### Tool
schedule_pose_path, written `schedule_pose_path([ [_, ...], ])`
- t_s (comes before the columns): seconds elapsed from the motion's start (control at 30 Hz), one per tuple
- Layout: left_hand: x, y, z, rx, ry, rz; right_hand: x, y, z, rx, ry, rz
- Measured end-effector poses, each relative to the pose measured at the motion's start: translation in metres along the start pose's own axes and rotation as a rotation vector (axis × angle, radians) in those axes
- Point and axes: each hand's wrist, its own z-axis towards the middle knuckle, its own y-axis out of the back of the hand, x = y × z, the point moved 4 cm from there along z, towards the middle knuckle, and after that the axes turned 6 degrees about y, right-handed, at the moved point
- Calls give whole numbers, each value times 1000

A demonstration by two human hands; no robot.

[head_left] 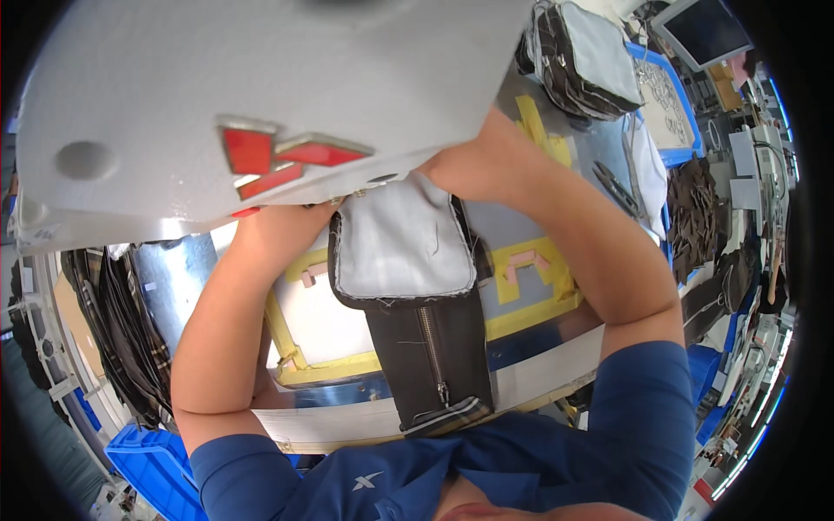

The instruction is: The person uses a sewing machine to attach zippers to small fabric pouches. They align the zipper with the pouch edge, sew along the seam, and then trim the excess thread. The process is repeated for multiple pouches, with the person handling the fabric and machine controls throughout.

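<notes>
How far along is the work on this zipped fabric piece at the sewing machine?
Done: the dark fabric piece already has its zipper and pale lining. In hand: both forearms reach under the grey machine head, which hides the hands, feeding the piece's top edge. Left: a similar stack waits behind.

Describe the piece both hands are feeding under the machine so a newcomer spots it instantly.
Start at the big grey sewing-machine head filling the top of the view. Directly below it, between the forearms, lies a fabric panel: pale grey lining above, dark brown section with a zipper below. Neighbouring stacks are at the sides; only this one lies centred.
</notes>
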Motion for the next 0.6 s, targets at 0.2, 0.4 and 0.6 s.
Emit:
schedule_pose_path([
  [0.2, 4, -1, 0, -24, -82, 20, 0, -3, 0, -32, 48, -48],
  [0.4, -1, 0, -1, -1, -7, 43, 2, 0, -3, -34, 38, -63],
  [0.6, 6, -5, -2, -90, -63, 146, 3, -1, -5, -97, 80, -66],
])
